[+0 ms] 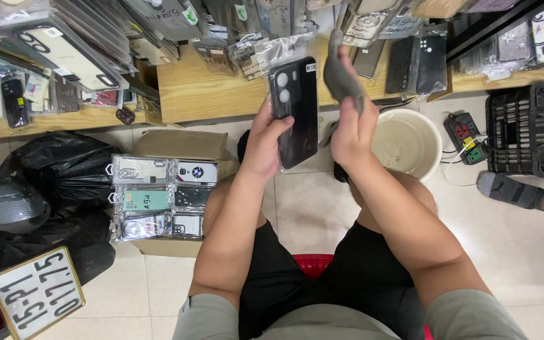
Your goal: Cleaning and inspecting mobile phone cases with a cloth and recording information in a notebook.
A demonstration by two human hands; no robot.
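the left hand (pixel 264 143) grips a black phone case (pixel 294 112) in clear wrap, long axis upright, while the right hand (pixel 351 129), clenched on a grey cloth (pixel 341 72), sits just beside its right edge above the bucket (pixel 410 141).

Pale floor tiles (pixel 530 252) spread across the near ground. Far off, low wooden shelves (pixel 209 94) run left to right. A black crate (pixel 530 129) stands far right, beside a power strip (pixel 464 135).
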